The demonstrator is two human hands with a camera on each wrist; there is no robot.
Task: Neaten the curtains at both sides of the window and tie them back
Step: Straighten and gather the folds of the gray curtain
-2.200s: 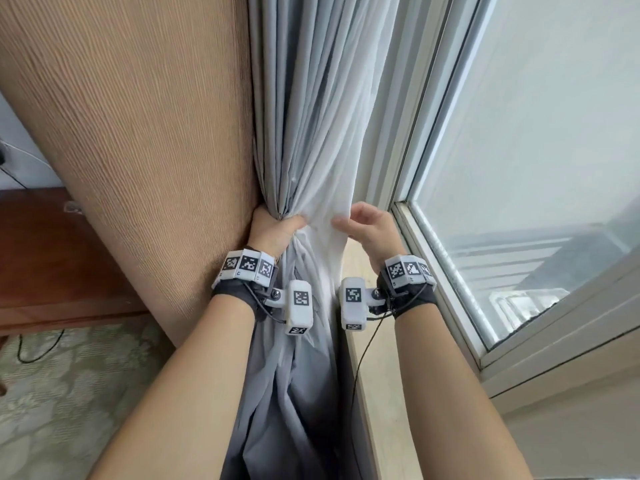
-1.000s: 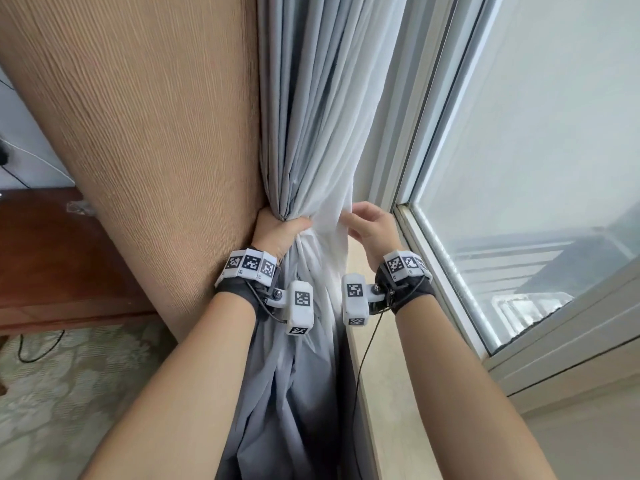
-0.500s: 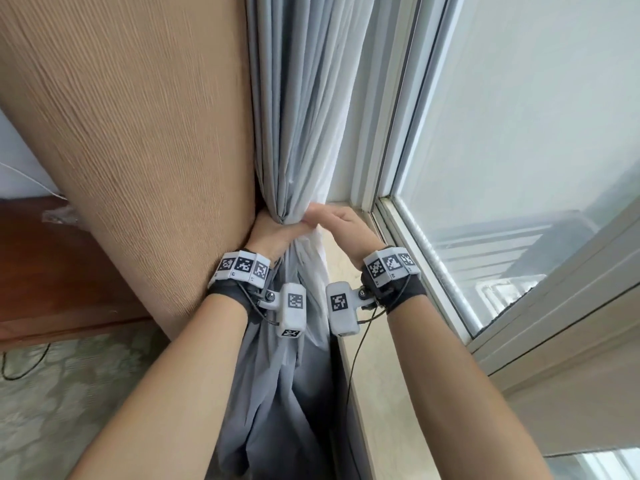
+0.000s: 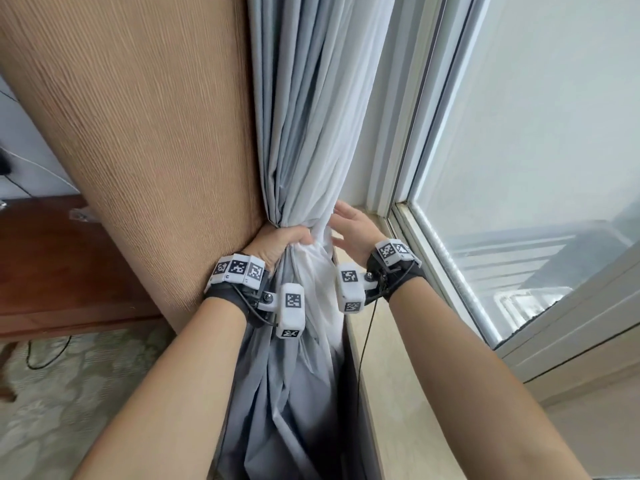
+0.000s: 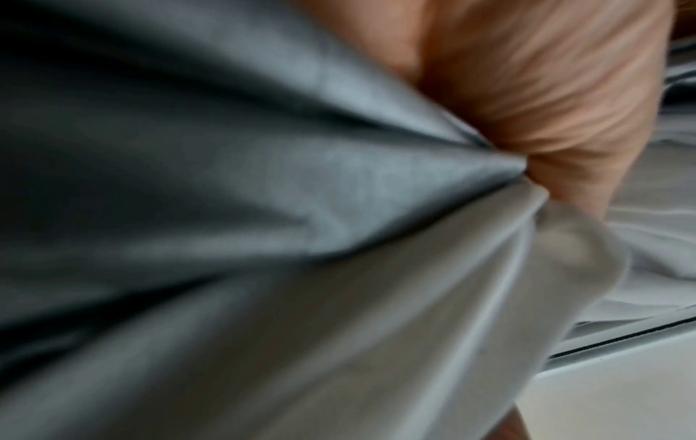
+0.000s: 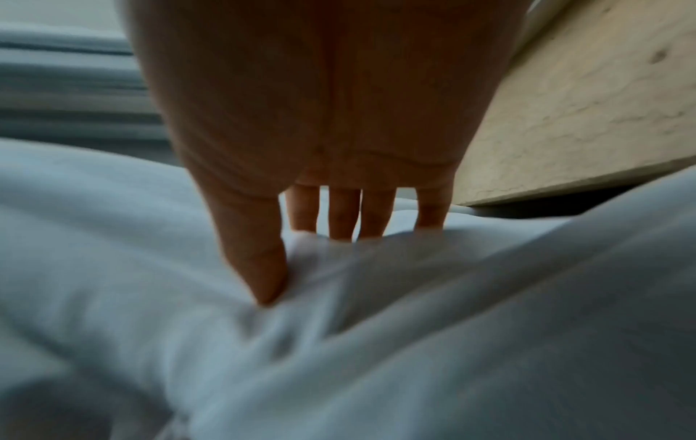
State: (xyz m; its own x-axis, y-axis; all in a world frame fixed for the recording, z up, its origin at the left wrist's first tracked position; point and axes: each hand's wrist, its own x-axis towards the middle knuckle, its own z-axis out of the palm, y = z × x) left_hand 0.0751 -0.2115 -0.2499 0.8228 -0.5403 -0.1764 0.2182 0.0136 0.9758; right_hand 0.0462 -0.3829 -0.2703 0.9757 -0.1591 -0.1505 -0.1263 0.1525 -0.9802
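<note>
While left hand grips gathered curtain, open right hand touches it beside sill, brown panel.

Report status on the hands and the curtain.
Left hand grips gathered curtain against brown wall panel. Right hand open, fingers straight on the fabric. No tieback visible.

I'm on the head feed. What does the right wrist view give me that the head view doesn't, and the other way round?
Only the right wrist view shows the right hand from the palm side: straight fingers and the thumb touching the pale curtain. Only the head view shows the left hand gripping the gathered curtain beside the brown wall panel, and the window. Both show the right hand, the curtain and the sill.
</note>
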